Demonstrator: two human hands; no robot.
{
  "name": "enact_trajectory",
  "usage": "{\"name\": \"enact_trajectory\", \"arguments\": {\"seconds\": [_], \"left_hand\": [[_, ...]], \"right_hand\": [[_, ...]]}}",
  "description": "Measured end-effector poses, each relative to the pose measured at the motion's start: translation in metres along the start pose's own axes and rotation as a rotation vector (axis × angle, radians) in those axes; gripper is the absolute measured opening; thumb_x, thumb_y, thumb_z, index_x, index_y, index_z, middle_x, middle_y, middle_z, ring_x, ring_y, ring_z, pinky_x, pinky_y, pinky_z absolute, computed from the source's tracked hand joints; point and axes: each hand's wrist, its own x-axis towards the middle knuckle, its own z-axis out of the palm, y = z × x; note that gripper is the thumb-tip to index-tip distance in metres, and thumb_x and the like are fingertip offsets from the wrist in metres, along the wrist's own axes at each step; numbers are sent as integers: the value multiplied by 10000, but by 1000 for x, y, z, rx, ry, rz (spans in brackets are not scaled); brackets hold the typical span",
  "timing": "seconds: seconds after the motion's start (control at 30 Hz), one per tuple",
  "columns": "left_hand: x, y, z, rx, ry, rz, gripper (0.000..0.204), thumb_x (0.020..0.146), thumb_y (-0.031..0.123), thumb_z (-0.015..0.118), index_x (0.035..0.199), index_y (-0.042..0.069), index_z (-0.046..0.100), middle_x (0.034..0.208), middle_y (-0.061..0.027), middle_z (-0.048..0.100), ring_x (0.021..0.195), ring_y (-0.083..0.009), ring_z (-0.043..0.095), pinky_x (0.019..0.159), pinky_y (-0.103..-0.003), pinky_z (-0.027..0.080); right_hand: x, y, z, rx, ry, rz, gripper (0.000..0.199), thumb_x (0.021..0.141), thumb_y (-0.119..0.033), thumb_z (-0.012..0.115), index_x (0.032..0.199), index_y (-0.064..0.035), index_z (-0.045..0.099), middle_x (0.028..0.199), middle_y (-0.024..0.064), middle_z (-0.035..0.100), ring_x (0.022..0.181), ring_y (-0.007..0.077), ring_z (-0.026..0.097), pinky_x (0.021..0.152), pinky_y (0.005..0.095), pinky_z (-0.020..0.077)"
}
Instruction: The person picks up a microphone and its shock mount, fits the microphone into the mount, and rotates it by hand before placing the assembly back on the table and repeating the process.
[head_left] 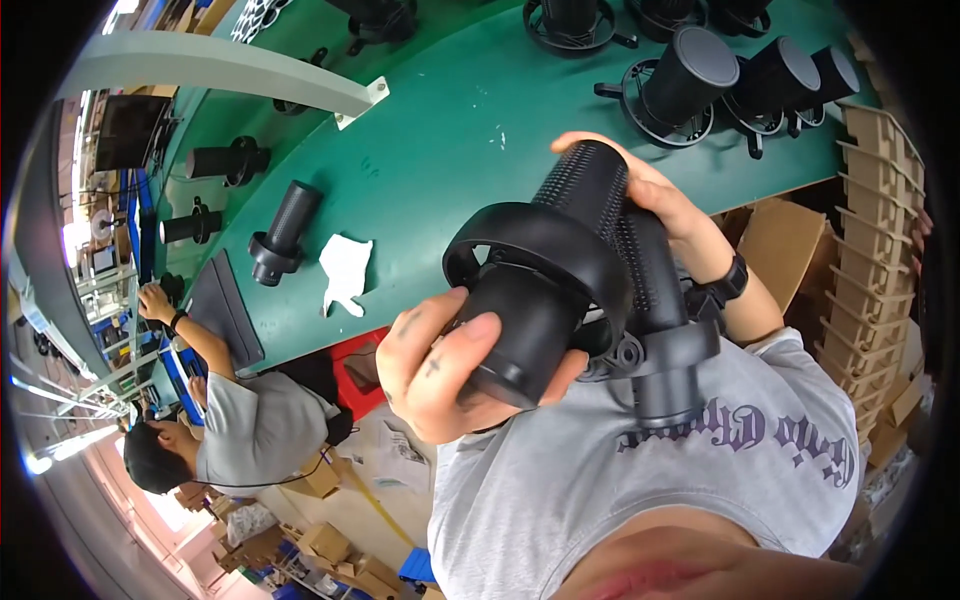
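Note:
My left hand [435,365] grips the smooth lower end of a black cylinder [525,320] with a perforated grille and a wide ring, microphone-like in shape. Around its far grille end curve the fingers of my right hand [655,190]. The cylinder is tilted, its smooth end toward my left hand. Close beside it, between my right wrist and my shirt, is a second black cylinder [665,385] of the same shape. Whether my right palm also supports that one is hidden. A white scrap of cloth or paper [346,270] and another perforated cylinder [292,215] lie on the green table [430,140].
Several similar black cylinders [690,85] stand at the table's far right. A pale metal post [230,65] crosses the upper left. Stacked cardboard dividers [865,250] rise at the right. A co-worker [265,425] in grey works at the left, near a red stool [355,370].

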Motion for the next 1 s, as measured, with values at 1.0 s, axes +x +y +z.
{"name": "enact_trajectory", "arguments": {"seconds": [1.0], "left_hand": [[12, 5, 0, -207, -455, 263, 200, 625, 193, 643, 815, 254, 644, 1033, 18, 687, 851, -270, 530, 572, -332, 374]], "right_hand": [[9, -19, 30, 218, 191, 262, 548, 945, -429, 506, 1317, -30, 453, 899, 56, 634, 781, 121, 646, 707, 257, 544]]}}
